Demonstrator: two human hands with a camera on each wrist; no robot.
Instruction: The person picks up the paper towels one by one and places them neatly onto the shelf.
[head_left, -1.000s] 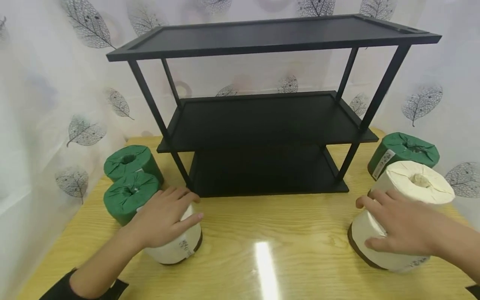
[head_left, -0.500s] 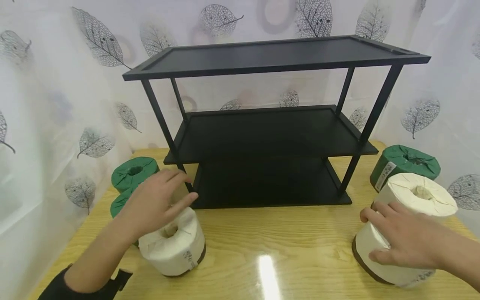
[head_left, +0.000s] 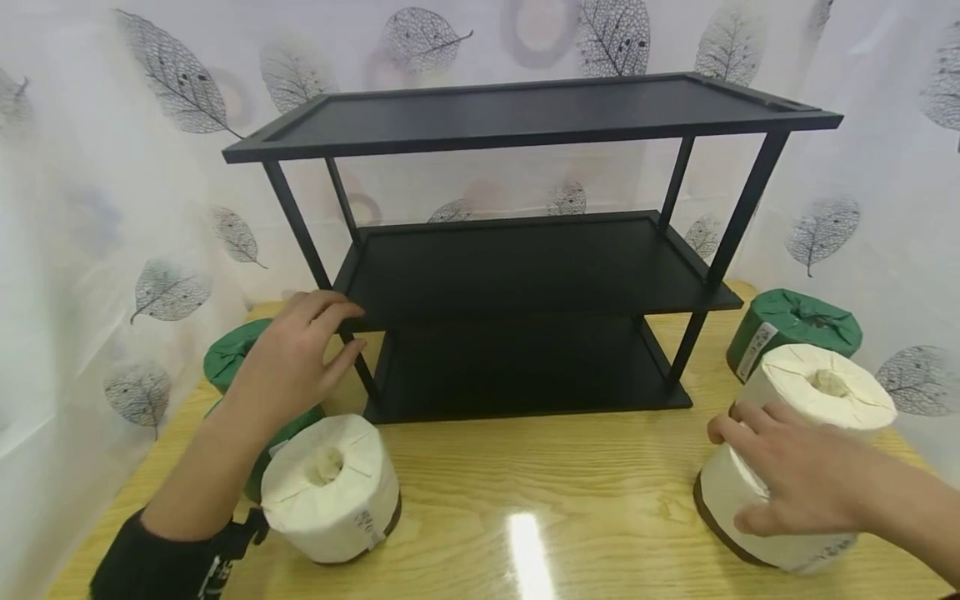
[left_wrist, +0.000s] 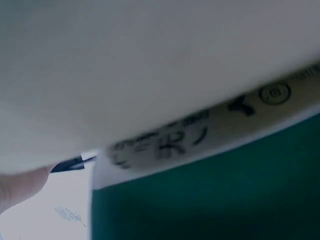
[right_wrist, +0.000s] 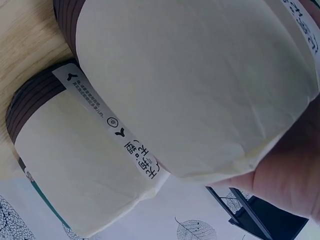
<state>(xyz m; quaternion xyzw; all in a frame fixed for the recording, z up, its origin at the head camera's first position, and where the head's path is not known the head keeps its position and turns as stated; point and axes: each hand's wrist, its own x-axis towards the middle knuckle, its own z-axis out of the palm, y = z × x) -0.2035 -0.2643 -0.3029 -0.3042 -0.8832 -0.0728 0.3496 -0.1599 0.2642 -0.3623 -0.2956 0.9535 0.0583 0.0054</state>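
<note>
In the head view my left hand (head_left: 292,358) is raised at the shelf's left front post, fingers bent loosely, holding nothing visible. Below it stands a white paper-wrapped toilet roll (head_left: 337,508); two green-wrapped rolls lie behind, the nearer green roll (head_left: 300,423) and the far green roll (head_left: 225,354) partly hidden by my arm. The left wrist view has a green roll (left_wrist: 225,200) beneath a blurred pale surface. My right hand (head_left: 787,471) grips the top of a white toilet roll (head_left: 727,500), thumb (right_wrist: 290,185) along its upper edge. Another white roll (head_left: 862,396) stands close behind.
A black three-tier shelf (head_left: 510,267) stands at the middle back of the wooden table (head_left: 577,475). A green roll (head_left: 787,333) stands at its right. Leaf-patterned white sheeting (head_left: 60,250) hangs behind and along the sides.
My left hand has moved off the near white roll, up and away toward the shelf's left post, uncovering that roll. The right hand stays on its roll. The head view has tilted slightly.
</note>
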